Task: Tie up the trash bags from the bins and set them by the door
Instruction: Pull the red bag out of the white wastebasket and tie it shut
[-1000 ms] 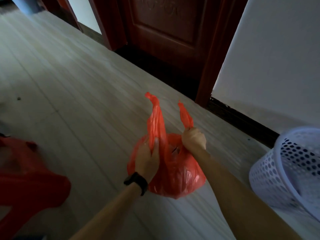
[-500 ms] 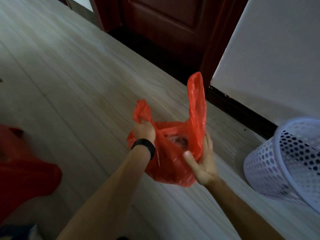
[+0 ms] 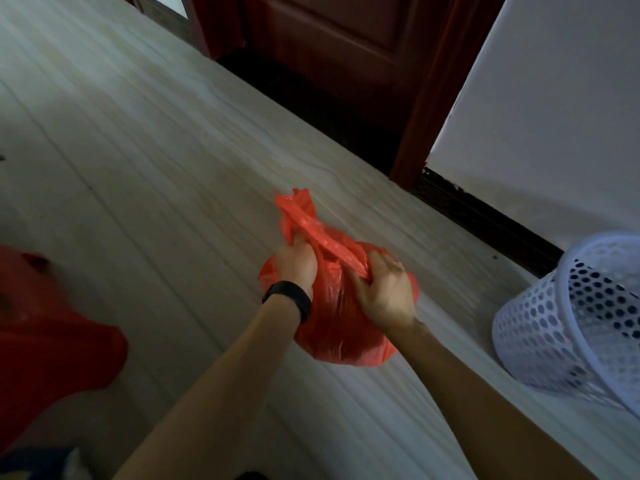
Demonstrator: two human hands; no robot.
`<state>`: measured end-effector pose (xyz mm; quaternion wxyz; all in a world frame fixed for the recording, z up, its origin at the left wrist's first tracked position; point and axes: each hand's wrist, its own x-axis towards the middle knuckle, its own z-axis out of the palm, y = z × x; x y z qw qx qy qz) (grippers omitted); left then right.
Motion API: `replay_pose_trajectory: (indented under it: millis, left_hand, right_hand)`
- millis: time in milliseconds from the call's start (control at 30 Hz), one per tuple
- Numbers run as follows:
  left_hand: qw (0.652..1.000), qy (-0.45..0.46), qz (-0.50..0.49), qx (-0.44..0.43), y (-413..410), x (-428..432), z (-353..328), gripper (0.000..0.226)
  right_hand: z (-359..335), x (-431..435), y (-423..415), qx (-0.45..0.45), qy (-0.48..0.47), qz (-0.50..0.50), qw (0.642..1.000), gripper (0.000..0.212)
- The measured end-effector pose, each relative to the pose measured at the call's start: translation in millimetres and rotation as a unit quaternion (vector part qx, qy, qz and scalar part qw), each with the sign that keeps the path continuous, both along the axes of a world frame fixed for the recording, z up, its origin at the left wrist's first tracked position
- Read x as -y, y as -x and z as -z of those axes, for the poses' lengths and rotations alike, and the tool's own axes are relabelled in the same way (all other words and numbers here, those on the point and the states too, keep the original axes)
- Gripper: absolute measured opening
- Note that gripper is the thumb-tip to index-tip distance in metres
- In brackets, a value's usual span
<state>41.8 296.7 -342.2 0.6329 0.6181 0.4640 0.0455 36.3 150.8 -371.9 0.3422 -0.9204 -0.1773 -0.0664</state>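
Note:
A small red plastic trash bag (image 3: pixel 341 327) is held above the pale floor, its two handles crossed over each other on top. My left hand (image 3: pixel 298 263), with a black band on the wrist, grips one handle at the bag's upper left. My right hand (image 3: pixel 384 289) grips the other handle where it comes down over the bag's right side. The loose handle ends (image 3: pixel 294 202) stick up past my left hand. The dark wooden door (image 3: pixel 332 46) stands a short way ahead.
A white perforated bin (image 3: pixel 575 327) stands at the right by the white wall (image 3: pixel 554 116) and dark skirting. Another red plastic mass (image 3: pixel 45 341) lies at the left edge. Pale floor (image 3: pixel 138 150) stretches ahead to the door.
The two handles stood apart and upright before; now they are crossed over the bag's mouth. My right hand went from open beside the bag to gripping a handle.

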Motion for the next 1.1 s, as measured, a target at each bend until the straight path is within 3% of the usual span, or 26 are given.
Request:
replay_pose_trajectory:
  millis: [100, 200, 300, 400, 500, 567, 700, 800, 900, 967, 1100]
  left_hand:
    - [0.999, 0.003, -0.013, 0.041, 9, 4, -9, 0.041]
    - [0.985, 0.035, 0.039, 0.164, 23, 8, -11, 0.043]
    - [0.967, -0.070, 0.162, 0.184, 23, 13, 6, 0.030]
    - [0.949, -0.217, 0.171, 0.151, 19, 15, 12, 0.032]
    - [0.981, -0.126, 0.034, 0.142, 14, 19, -7, 0.035]
    - [0.986, -0.054, -0.007, 0.158, 14, 25, -17, 0.039]
    - [0.977, 0.012, 0.047, 0.210, 30, 31, -7, 0.034]
    - [0.976, 0.024, 0.102, 0.190, 38, 29, 6, 0.032]
    - [0.969, 0.130, 0.080, 0.193, 36, 17, 11, 0.027]
    - [0.955, 0.211, 0.043, 0.205, 33, 10, 10, 0.024]
    - [0.981, 0.140, 0.047, 0.128, 36, 18, 10, 0.024]
  right_hand:
    - [-4, -8, -5, -0.030, -0.023, 0.044, 0.998, 0.048]
    - [-9, -12, -15, -0.081, -0.047, 0.095, 0.991, 0.048]
    - [-16, -14, -23, -0.134, -0.040, 0.089, 0.986, 0.038]
    - [-23, -15, -25, -0.163, -0.052, 0.108, 0.979, 0.040]
    - [-26, -15, -20, -0.197, -0.067, 0.130, 0.969, 0.048]
    - [-28, -14, -14, -0.209, -0.078, 0.139, 0.965, 0.049]
    - [-17, -5, 6, -0.247, -0.093, 0.163, 0.951, 0.045]
    - [-9, -5, 19, -0.269, -0.107, 0.193, 0.937, 0.042]
    - [-15, -10, 9, -0.283, -0.134, 0.250, 0.916, 0.040]
    - [-22, -13, 0, -0.280, -0.225, 0.275, 0.892, 0.035]
    - [-29, -19, -4, -0.273, -0.399, 0.304, 0.821, 0.033]
